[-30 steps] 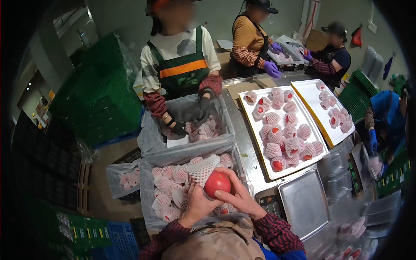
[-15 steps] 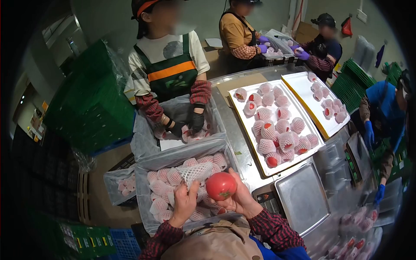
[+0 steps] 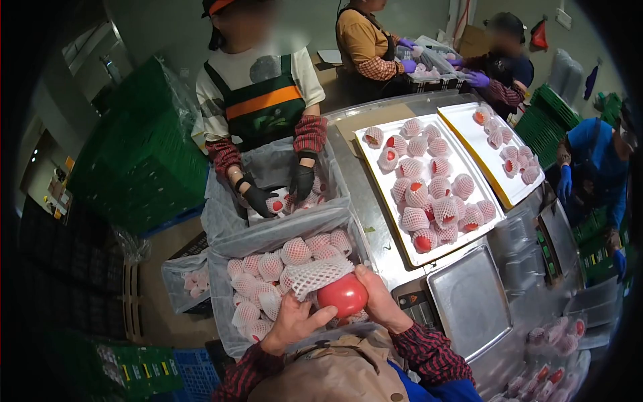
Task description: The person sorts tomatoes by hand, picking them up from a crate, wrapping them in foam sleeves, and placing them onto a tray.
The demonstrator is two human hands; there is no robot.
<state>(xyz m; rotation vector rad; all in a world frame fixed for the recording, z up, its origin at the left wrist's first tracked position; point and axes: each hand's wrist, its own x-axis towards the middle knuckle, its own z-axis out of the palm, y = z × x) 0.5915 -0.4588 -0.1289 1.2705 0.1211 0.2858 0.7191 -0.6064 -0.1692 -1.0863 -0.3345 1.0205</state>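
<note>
A bare red tomato (image 3: 343,295) is in my right hand (image 3: 383,301), whose fingers wrap its right side. My left hand (image 3: 295,326) holds a white foam net sleeve (image 3: 316,273) at its lower left end, and its thumb reaches to the tomato's underside. The sleeve stretches along the tomato's upper left, and its far end hangs free. Both hands are above a crate lined with clear plastic (image 3: 224,335), where several tomatoes in foam nets (image 3: 270,266) lie piled. The left fingertips are partly hidden behind the sleeve.
Across from me a co-worker's gloved hands (image 3: 303,182) are in a second lined crate (image 3: 213,231). To the right are a white tray (image 3: 375,177) of netted tomatoes, a second white tray (image 3: 469,144), a metal tray (image 3: 469,301) and a scale (image 3: 414,305). Green crates (image 3: 134,147) stand left.
The tomato has turned so its green stem end no longer shows. My left hand has come closer, bringing the sleeve against the tomato. The co-worker's hands have shifted within their crate.
</note>
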